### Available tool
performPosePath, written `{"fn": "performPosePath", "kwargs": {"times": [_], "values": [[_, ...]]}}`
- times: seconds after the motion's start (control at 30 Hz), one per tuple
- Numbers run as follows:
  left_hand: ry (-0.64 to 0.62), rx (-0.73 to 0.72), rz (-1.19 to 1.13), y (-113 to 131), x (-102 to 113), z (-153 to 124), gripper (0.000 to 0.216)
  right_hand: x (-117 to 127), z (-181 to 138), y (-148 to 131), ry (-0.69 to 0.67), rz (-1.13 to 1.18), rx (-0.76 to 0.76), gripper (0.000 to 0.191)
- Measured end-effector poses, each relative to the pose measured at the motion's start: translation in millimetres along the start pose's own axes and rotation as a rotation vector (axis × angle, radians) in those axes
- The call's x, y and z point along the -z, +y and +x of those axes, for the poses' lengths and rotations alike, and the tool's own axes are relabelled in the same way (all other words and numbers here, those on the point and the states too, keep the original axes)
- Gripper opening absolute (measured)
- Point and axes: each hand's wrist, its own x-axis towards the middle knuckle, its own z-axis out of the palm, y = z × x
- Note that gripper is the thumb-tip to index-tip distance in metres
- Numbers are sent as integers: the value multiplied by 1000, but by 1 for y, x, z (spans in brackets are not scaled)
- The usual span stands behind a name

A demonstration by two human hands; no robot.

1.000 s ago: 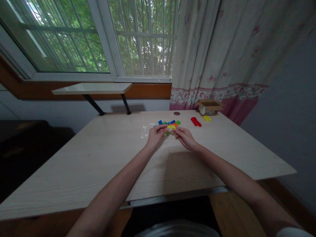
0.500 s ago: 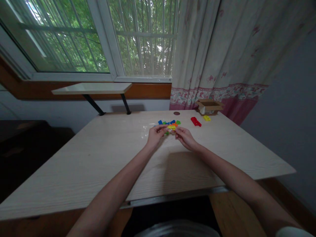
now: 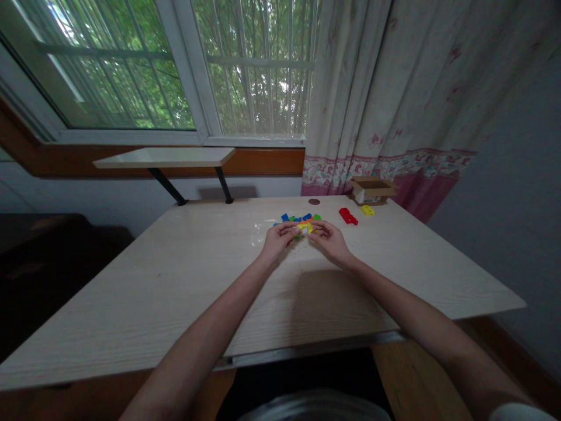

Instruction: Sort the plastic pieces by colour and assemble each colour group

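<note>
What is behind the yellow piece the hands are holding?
Behind the yellow piece, blue pieces, a green piece and something orange show on the table. The left hand, right hand and yellow piece hide whatever lies directly behind them.

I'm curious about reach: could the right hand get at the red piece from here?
Probably yes: the red piece lies near the right hand, with nothing visible between, though that hand seems to be holding a yellow piece.
</note>
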Motion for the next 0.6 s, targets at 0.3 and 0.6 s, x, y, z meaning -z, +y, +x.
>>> {"fn": "performPosePath", "kwargs": {"times": [0.3, 0.6], "values": [[-6, -113, 47, 3, 0, -1, 32, -6, -2, 2, 32, -22, 13, 39], [27, -121, 94, 2, -2, -1, 24, -8, -7, -1, 79, -71, 92, 31]]}}
